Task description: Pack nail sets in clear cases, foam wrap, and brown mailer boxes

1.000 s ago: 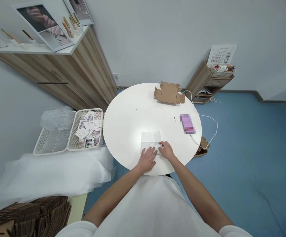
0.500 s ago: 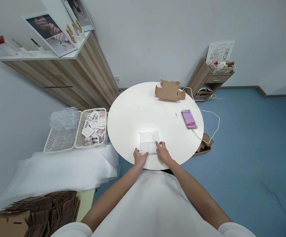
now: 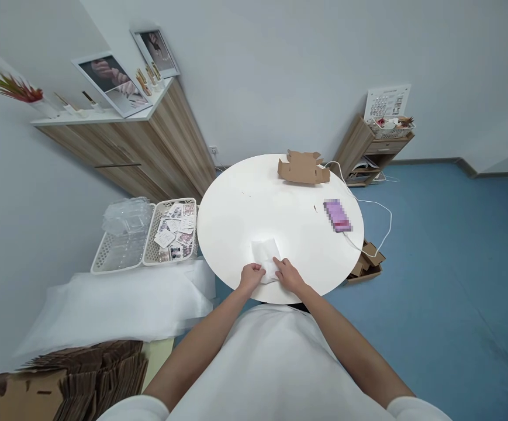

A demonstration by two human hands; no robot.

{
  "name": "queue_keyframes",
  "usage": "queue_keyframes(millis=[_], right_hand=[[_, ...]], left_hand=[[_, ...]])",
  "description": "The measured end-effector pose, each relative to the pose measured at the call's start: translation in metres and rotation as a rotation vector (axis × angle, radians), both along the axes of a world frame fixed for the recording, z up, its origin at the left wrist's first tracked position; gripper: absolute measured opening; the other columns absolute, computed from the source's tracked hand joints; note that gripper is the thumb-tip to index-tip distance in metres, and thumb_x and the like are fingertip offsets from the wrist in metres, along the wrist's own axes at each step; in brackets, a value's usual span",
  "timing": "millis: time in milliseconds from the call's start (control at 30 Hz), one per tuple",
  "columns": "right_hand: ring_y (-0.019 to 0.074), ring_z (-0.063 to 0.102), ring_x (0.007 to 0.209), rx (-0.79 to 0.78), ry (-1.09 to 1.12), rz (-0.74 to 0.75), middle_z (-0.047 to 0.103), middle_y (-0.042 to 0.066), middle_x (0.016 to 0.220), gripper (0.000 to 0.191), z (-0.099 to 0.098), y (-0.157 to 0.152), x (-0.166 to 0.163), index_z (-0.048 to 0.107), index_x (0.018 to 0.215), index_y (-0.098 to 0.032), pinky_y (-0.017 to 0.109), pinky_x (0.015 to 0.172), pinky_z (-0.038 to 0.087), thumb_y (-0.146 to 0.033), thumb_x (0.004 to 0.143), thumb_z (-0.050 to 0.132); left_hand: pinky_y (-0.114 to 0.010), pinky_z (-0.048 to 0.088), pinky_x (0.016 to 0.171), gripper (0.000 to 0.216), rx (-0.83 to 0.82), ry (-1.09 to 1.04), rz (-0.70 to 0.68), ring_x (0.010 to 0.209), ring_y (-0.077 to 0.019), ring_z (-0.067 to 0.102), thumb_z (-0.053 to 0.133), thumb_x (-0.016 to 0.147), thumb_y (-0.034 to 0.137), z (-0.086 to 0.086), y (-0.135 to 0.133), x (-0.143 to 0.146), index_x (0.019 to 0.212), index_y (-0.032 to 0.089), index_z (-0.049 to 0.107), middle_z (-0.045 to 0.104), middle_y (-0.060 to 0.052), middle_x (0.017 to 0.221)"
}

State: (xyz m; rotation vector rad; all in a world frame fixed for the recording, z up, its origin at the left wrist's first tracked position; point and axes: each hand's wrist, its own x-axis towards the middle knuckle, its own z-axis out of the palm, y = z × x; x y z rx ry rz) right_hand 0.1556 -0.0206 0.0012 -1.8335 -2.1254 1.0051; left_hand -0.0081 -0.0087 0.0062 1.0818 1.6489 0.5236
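A folded white foam sheet [image 3: 266, 250] lies near the front edge of the round white table [image 3: 227, 234]. At its left edge my left hand [image 3: 251, 276] is closed, with thumb and fingers pinching the sheet. My right hand [image 3: 289, 276] rests on the sheet's right side; its index finger is stretched out over the top and its thumb is apart from it, lower down. Whatever the folded sheet may wrap is hidden.
An unfolded cardboard box [image 3: 304, 168] stands at the table's far side, near a blurred purple phone [image 3: 337, 215] on a white cable. To the left are a basket of cards [image 3: 148, 251], clear plastic cases [image 3: 124, 216], foam sheets [image 3: 122, 304] and stacked cardboard [image 3: 100, 374].
The foam sheet has turned a little and looks more folded over. My left hand has shifted from lying along its edge to a pinch. The head view has tilted slightly.
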Motion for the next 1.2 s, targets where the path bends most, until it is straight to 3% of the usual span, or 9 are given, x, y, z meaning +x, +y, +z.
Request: queue_keyframes(millis=[167,300,500,667,767,867,933,1033,1200], right_hand=[[0.0164,0.050,0.085,-0.041,0.042,-0.045,0.051,0.007,0.096,0.051,0.001,0.006,-0.005,0.033,0.129,-0.022,0.026,0.074,0.039,-0.018,0.078,0.040],[0.0146,0.051,0.084,-0.070,0.188,-0.145,0.054,0.004,0.090,0.042,0.003,0.009,-0.005,0.041,0.123,-0.023,0.025,0.074,0.038,-0.025,0.082,0.032],[0.0134,0.052,0.067,-0.128,0.161,-0.302,0.056,0.001,0.075,0.034,0.003,0.017,-0.013,0.047,0.111,-0.023,0.023,0.060,0.036,-0.031,0.079,0.041],[0.0123,0.050,0.062,-0.138,0.160,-0.274,0.052,-0.002,0.066,0.028,-0.003,0.023,-0.011,0.048,0.105,-0.024,0.022,0.056,0.035,-0.027,0.077,0.044],[0.0119,0.049,0.061,-0.133,0.197,-0.252,0.050,-0.004,0.064,0.027,-0.005,0.023,-0.007,0.048,0.104,-0.024,0.022,0.058,0.037,-0.026,0.078,0.043],[0.0125,0.051,0.066,-0.083,0.229,-0.175,0.053,-0.002,0.071,0.037,0.000,0.017,-0.001,0.042,0.115,-0.022,0.025,0.064,0.040,-0.021,0.078,0.040],[0.0153,0.052,0.083,0.028,0.199,-0.077,0.056,0.005,0.092,0.046,0.006,0.010,0.004,0.036,0.122,-0.020,0.029,0.074,0.041,-0.019,0.077,0.042],[0.0225,0.037,0.114,0.162,0.092,0.133,0.040,0.010,0.126,0.054,0.014,0.002,0.011,0.035,0.125,-0.022,0.038,0.090,0.034,-0.021,0.073,0.050],[0.0239,0.023,0.124,0.157,-0.013,0.386,0.028,0.008,0.136,0.065,0.011,0.004,0.014,0.028,0.129,-0.020,0.039,0.097,0.029,-0.014,0.068,0.052]], left_hand=[[-0.026,0.043,0.059,0.014,0.136,0.134,-0.181,0.061,-0.0124,0.053,0.053,0.067,0.023,0.001,-0.002,0.020,0.078,0.017,0.057,0.056,0.000,0.063],[-0.029,0.044,0.071,0.031,0.266,0.227,-0.341,0.075,-0.0146,0.054,0.048,0.069,0.021,0.000,-0.018,0.025,0.099,0.016,0.054,0.055,-0.005,0.085],[-0.035,0.041,0.084,0.062,0.460,0.367,-0.650,0.098,-0.0231,0.046,0.052,0.066,0.024,0.003,-0.043,0.021,0.125,0.016,0.035,0.047,-0.011,0.107],[-0.038,0.038,0.088,0.039,0.567,0.370,-0.620,0.104,-0.0216,0.046,0.039,0.077,0.020,0.006,-0.030,0.009,0.115,0.021,0.045,0.050,-0.008,0.112],[-0.042,0.032,0.093,0.039,0.625,0.477,-0.644,0.116,-0.0240,0.037,0.044,0.077,0.025,0.003,-0.017,0.008,0.115,0.023,0.045,0.042,-0.008,0.125],[-0.042,0.028,0.096,0.047,0.626,0.535,-0.698,0.121,-0.0253,0.030,0.049,0.074,0.028,-0.003,-0.010,0.011,0.120,0.023,0.040,0.035,-0.008,0.132],[-0.043,0.026,0.097,0.048,0.615,0.551,-0.699,0.122,-0.0254,0.030,0.047,0.076,0.030,-0.007,-0.010,0.012,0.122,0.023,0.038,0.035,-0.008,0.133],[-0.043,0.023,0.098,0.053,0.625,0.544,-0.678,0.121,-0.0247,0.031,0.047,0.076,0.035,-0.011,-0.010,0.010,0.126,0.022,0.033,0.038,-0.008,0.131],[-0.040,0.023,0.099,0.055,0.635,0.499,-0.678,0.121,-0.0230,0.032,0.047,0.075,0.037,-0.013,-0.009,0.004,0.125,0.018,0.033,0.039,-0.010,0.130]])
